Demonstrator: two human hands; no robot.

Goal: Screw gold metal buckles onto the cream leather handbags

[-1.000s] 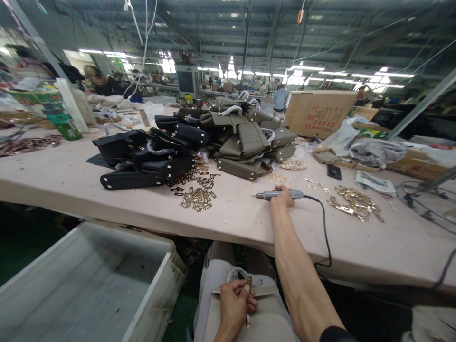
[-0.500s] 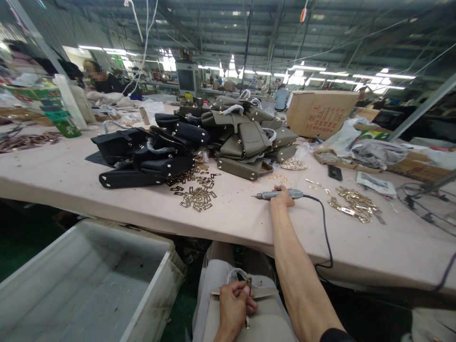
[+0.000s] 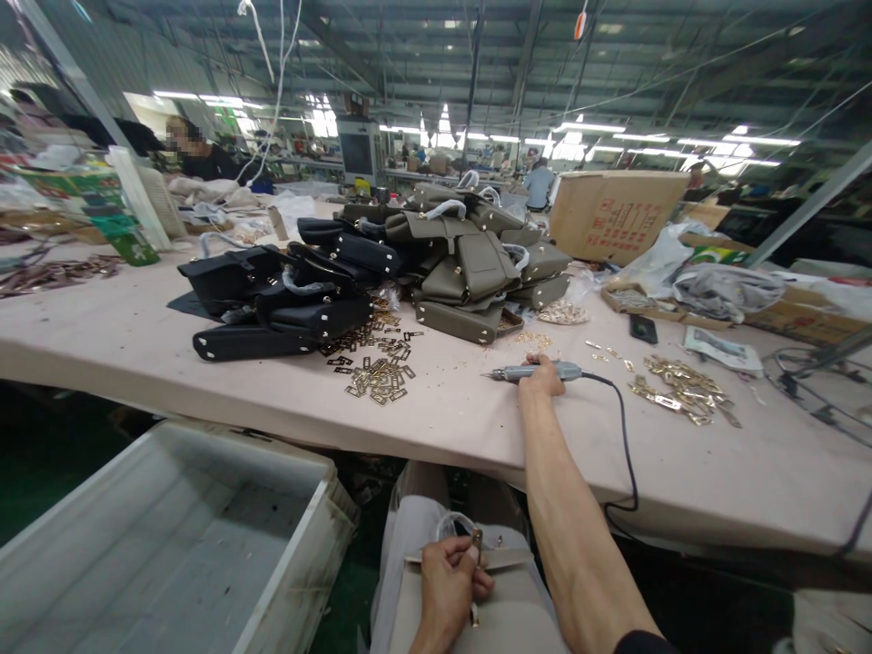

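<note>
From where I stand, the long, pale table has its front edge running across the view, just beyond the seated person's lap. A bare strip of its surface lies between that edge and the goods, widening towards the left end. Below the edge on the left, a white plastic crate stands open beside the person's legs.

Black handbags and olive handbags are heaped across the middle of the table, blocking the far side. A pile of metal plates spreads in front of them; a second heap of gold pieces lies to the right, near a dark phone. Behind stands a cardboard box. A dark cord drops over the front edge, right of the outstretched forearm.

The right hand is wrapped around a grey electric screwdriver at tabletop level, its tip pointing left. Lower down, the left hand pinches a small metal fitting between thumb and fingers, over a beige bag on the lap. The screwdriver and fitting are well apart.
</note>
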